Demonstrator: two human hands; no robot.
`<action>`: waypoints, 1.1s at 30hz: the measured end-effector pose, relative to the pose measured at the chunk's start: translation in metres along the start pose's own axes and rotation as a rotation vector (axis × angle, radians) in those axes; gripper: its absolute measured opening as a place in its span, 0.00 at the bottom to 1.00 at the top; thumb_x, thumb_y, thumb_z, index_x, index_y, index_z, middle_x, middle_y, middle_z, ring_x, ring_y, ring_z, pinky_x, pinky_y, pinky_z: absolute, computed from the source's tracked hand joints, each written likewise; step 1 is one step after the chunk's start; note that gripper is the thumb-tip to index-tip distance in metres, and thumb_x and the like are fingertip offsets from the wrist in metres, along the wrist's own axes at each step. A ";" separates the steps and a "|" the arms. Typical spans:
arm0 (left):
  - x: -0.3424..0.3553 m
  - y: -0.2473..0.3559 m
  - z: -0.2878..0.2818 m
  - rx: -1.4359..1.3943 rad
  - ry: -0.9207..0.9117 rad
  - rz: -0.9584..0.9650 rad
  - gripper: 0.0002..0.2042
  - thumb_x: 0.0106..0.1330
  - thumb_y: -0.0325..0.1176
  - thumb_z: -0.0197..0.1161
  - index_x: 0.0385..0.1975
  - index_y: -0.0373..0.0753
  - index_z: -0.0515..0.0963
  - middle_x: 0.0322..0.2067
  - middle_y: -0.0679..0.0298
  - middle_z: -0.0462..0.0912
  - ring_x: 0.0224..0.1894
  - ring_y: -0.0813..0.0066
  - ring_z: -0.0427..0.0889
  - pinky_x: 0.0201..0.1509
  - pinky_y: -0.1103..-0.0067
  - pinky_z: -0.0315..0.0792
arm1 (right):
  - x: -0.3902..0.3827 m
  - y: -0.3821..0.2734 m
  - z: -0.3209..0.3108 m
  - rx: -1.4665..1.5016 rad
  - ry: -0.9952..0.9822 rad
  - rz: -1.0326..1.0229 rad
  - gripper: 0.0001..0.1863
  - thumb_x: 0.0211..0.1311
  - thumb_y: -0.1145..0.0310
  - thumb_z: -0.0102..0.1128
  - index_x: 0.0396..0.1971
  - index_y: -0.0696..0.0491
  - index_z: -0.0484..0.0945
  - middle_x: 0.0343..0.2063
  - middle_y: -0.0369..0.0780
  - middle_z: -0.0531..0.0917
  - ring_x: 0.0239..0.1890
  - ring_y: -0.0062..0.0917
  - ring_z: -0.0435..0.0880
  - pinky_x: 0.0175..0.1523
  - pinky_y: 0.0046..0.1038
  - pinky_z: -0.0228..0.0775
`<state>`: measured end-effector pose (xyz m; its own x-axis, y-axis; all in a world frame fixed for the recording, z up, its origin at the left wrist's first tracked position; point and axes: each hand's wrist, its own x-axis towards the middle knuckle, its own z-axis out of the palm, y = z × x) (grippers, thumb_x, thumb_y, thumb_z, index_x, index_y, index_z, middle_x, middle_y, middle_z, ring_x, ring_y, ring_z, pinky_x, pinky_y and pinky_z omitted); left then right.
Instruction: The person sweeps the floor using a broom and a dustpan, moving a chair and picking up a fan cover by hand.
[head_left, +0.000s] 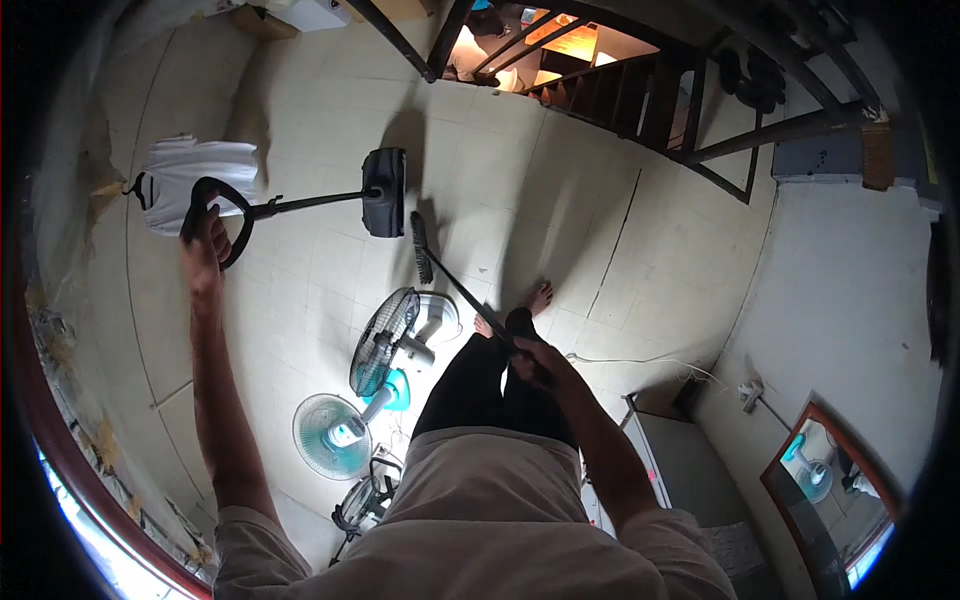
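My left hand [206,240] is raised at the left, its fingers wrapped round the black loop handle of a long-handled dustpan [384,195]. The pan is at the far end of its stick, in the upper middle; whether it touches the floor I cannot tell. In front of my legs, my right hand [540,362] grips the black stick of a broom [470,297]. The broom's dark bristle head [421,250] is at the tiled floor, just right of the pan and apart from it. Around the bristles no debris can be made out.
Left of my legs stand a black fan [385,340], a teal fan [332,435] and another dark fan [365,502]. A white shirt [205,172] on a hanger is at the left. Far off, dark railings [620,95] border a stairwell. A cable [640,361] crosses right; a framed mirror [825,480] stands there.
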<state>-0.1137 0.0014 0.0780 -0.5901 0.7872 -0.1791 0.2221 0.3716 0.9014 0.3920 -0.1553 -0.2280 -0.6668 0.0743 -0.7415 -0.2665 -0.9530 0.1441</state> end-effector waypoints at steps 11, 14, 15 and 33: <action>0.006 -0.028 -0.091 -0.073 0.149 0.009 0.12 0.71 0.33 0.54 0.50 0.39 0.78 0.16 0.82 0.54 0.14 0.94 0.50 0.16 0.86 0.44 | -0.156 -0.053 -0.111 0.109 0.237 -0.033 0.12 0.75 0.56 0.46 0.30 0.44 0.69 0.10 0.26 0.62 0.08 0.12 0.58 0.11 0.17 0.51; -0.016 -0.012 -0.135 -0.150 0.219 0.018 0.10 0.71 0.32 0.53 0.45 0.39 0.79 0.16 0.81 0.52 0.15 0.93 0.49 0.17 0.86 0.44 | -0.179 -0.057 -0.043 0.024 0.434 0.013 0.12 0.76 0.56 0.43 0.33 0.45 0.69 0.10 0.26 0.60 0.08 0.11 0.57 0.10 0.16 0.46; -0.024 -0.006 -0.148 -0.159 0.276 0.032 0.09 0.71 0.32 0.52 0.43 0.39 0.79 0.16 0.81 0.52 0.15 0.93 0.49 0.17 0.86 0.44 | -0.181 -0.061 -0.016 -0.104 0.418 0.025 0.11 0.75 0.56 0.44 0.34 0.45 0.70 0.10 0.26 0.60 0.08 0.11 0.58 0.11 0.15 0.46; -0.071 0.049 -0.211 -0.060 0.608 0.037 0.18 0.72 0.34 0.53 0.59 0.35 0.72 0.17 0.78 0.50 0.15 0.91 0.46 0.17 0.86 0.40 | 0.186 -0.140 0.121 0.020 -0.201 0.038 0.13 0.70 0.62 0.54 0.23 0.47 0.71 0.14 0.29 0.70 0.11 0.12 0.66 0.12 0.19 0.54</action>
<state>-0.2249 -0.1406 0.2178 -0.9241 0.3705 0.0935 0.2168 0.3069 0.9267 0.2208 0.0272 -0.3069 -0.8015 0.0976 -0.5900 -0.2510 -0.9504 0.1838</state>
